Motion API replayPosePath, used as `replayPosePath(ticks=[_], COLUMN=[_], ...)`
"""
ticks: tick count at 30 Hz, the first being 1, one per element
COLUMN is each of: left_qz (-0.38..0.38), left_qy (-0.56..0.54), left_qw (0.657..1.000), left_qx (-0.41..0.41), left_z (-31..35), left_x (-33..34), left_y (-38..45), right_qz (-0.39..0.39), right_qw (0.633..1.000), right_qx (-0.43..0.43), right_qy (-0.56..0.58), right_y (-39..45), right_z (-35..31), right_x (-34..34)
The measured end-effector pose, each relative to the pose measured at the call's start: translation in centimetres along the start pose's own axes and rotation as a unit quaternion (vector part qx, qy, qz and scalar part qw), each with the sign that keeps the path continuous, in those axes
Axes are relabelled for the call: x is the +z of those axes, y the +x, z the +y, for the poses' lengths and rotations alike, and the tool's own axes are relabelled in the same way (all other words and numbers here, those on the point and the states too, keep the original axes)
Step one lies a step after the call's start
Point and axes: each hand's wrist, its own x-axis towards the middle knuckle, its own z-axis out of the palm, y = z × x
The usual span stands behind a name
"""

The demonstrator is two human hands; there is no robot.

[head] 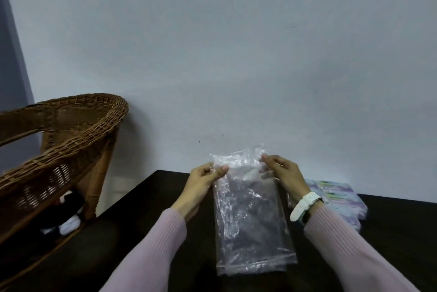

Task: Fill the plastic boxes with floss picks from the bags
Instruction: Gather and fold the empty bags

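Head view: clear plastic bag [248,216] held upright between both hands, top edge pinched by left hand [204,179] and by right hand [282,174], lower end hanging down toward the dark counter [151,197]. Looked thin, crinkled, glossy, see-through; contents too blurred to tell. Risk judged: slippery film tearing or slipping under an uneven pull, spilling any picks. Stack of pale packets [343,199] lay just beyond right wrist; wicker chair [66,130] well left of left hand.

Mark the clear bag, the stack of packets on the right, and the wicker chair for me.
clear bag [250,220], head view, middle of its crinkled front
stack of packets [338,197], head view, top packet beyond the watch
wicker chair [78,123], head view, woven backrest rim
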Motion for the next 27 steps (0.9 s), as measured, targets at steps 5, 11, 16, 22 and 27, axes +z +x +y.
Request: replayPosePath(ticks=[5, 11, 16, 22, 27], left_qz=[0.004, 0.026, 0.02, 0.057, 0.061], left_qy=[0.011, -0.008, 0.004, -0.004, -0.021], left_qw=[0.999, 0.997, 0.995, 0.996, 0.996], left_qx=[0.033, 0.074, 0.094, 0.073, 0.069], left_z=[1.4, 2.5, 3.0, 2.7, 3.1], left_x=[2.1, 3.5, 3.4, 3.7, 4.2], left_y=[-0.1, -0.4, -0.8, -0.8, -1.1], right_qz=[-0.018, -0.011, 0.0, 0.01, 0.031], right_qw=[0.999, 0.998, 0.994, 0.994, 0.993], right_qx=[-0.04, -0.056, -0.094, -0.106, -0.109], right_qy=[-0.014, -0.026, -0.046, -0.039, -0.043], right_y=[-1.1, -1.9, -2.2, -2.4, -2.3], right_z=[-1.5, -2.5, -3.2, -3.9, -4.1], right_x=[-2.4, -3.0, -3.6, -4.0, -4.2])
